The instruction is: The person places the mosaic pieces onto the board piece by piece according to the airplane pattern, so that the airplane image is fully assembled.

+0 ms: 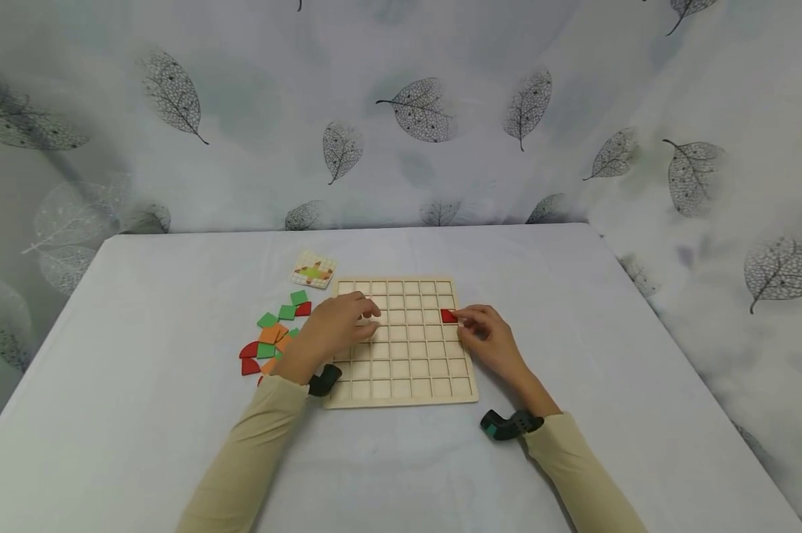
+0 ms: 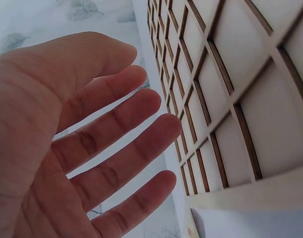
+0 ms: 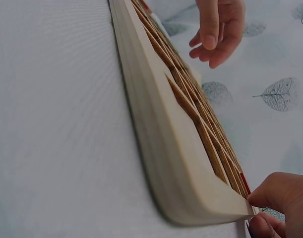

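A square wooden grid board (image 1: 401,405) lies flat on the white-covered table. One red piece (image 1: 448,316) sits in the board's rightmost column. My right hand (image 1: 497,344) is at the board's right edge, its fingertips at the red piece and the thumb apart from the index finger. In the right wrist view, the right thumb (image 3: 277,191) is by the board's rim, beside a thin red strip of the piece. My left hand (image 1: 334,329) hovers over the board's left side; the left wrist view shows its loosely bent fingers (image 2: 141,144) holding nothing.
Left of the board lies a loose spread of green pieces (image 1: 287,312), orange pieces (image 1: 269,335) and red pieces (image 1: 250,366), partly hidden by the left forearm. A pattern card (image 1: 313,269) with a green and orange figure lies beyond them. A leaf-print curtain (image 1: 241,111) hangs behind the table.
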Motion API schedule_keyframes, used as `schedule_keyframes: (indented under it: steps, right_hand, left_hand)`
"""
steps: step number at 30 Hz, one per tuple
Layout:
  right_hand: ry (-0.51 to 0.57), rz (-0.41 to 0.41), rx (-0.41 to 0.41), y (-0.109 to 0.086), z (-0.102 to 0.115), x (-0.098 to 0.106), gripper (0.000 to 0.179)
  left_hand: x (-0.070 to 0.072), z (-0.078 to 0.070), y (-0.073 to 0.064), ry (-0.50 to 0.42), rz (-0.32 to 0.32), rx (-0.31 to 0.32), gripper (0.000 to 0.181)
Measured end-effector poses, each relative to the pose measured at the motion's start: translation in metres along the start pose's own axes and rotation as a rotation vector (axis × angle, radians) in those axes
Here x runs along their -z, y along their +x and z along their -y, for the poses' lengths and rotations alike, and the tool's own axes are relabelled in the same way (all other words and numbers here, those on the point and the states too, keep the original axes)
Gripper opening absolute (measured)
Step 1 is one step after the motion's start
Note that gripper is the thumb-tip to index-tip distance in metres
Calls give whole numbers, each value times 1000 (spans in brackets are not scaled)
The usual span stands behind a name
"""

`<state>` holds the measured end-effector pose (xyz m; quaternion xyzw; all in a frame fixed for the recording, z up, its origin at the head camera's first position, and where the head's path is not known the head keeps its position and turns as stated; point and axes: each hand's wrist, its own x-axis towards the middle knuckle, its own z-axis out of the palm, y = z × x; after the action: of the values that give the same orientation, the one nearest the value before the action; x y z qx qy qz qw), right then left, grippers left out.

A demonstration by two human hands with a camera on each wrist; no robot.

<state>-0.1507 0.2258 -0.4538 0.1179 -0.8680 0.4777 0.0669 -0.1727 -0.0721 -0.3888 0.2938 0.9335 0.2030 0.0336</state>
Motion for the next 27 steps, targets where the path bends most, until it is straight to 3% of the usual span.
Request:
schedule_keyframes:
  steps: [11, 19, 23, 27]
  right_hand:
    - [-11, 2, -5, -3, -1, -1, 29]
    - [-15, 3, 1, -4, -1, 0, 29]
    - [-4, -1, 19, -3, 2, 1, 29]
    - [2, -4, 32, -1, 2, 0, 28]
  left_hand:
    - [3, 11, -16, -44, 16, 60, 20]
    - [9, 23, -30, -124, -19, 37, 18]
    - [16, 30, -35, -113, -32, 25, 18]
    - [21, 38, -42, -94, -16, 60, 18]
